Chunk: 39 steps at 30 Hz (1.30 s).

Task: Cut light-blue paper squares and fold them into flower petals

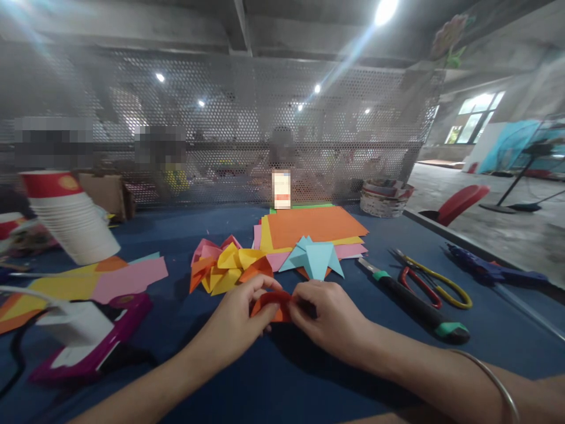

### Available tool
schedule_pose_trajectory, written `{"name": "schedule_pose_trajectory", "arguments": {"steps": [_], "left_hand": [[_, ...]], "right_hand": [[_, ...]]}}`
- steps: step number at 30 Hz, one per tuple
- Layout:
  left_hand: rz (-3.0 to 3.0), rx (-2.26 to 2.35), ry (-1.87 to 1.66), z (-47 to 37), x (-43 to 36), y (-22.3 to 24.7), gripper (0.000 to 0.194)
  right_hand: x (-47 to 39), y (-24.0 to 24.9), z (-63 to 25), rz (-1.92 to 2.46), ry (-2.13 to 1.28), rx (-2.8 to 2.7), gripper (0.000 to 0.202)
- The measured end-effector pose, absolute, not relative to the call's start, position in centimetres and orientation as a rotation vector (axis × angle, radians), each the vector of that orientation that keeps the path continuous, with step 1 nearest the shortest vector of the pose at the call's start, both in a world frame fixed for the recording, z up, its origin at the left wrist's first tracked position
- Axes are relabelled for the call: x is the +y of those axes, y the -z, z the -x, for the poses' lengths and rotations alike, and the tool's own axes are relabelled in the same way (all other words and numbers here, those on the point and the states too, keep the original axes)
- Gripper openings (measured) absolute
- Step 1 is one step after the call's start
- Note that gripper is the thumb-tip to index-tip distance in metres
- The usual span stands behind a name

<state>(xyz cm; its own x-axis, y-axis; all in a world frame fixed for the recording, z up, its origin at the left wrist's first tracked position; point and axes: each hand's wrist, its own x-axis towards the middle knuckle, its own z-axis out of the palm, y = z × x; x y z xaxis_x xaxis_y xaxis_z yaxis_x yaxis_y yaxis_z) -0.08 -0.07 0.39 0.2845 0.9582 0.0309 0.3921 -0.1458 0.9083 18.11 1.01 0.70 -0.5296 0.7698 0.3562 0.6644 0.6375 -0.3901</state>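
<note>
An orange-red piece of folded paper is pinched between both my hands, above the dark blue tabletop. My left hand grips its left side with thumb and fingers. On the other side my right hand closes on its right end, partly hiding it. Just beyond my left hand lie folded yellow paper pieces, with orange and pink ones among them. Light blue folded paper lies beyond my right hand. Behind it is a stack of coloured sheets, an orange sheet on top.
At right lie a box cutter, pliers and a blue glue gun. Stacked paper cups, coloured paper strips and a purple power strip stand at left. A basket sits by the mesh screen.
</note>
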Motion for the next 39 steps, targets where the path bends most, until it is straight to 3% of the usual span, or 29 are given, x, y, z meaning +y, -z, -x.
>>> {"name": "schedule_pose_trajectory", "arguments": {"steps": [5,11,21,27,34,39], "left_hand": [[-1.814,1.263,-0.849,0.1,-0.2,-0.3,0.03],[-1.953,1.276,-0.862,-0.2,-0.4,-0.4,0.024],[-1.966,1.295,-0.894,0.0,-0.4,-0.9,0.021],[-2.121,1.592,-0.959,1.4,1.0,-1.6,0.016],[-2.318,1.917,-1.001,2.8,2.4,-1.3,0.028],[-2.679,1.543,-1.224,2.2,1.2,-1.4,0.021]], "right_hand": [[0.8,-1.1,-18.1,1.124,-0.389,-2.33,0.005],[1.0,-0.8,-18.3,1.051,-0.359,-2.318,0.018],[0.9,-0.9,-18.3,1.03,-0.386,-2.243,0.014],[0.9,-1.3,-18.2,1.115,-0.352,-2.243,0.014],[1.6,-1.1,-18.5,1.182,-0.22,-2.207,0.014],[3.6,-1.6,-19.6,1.225,-0.106,-2.163,0.012]]}}
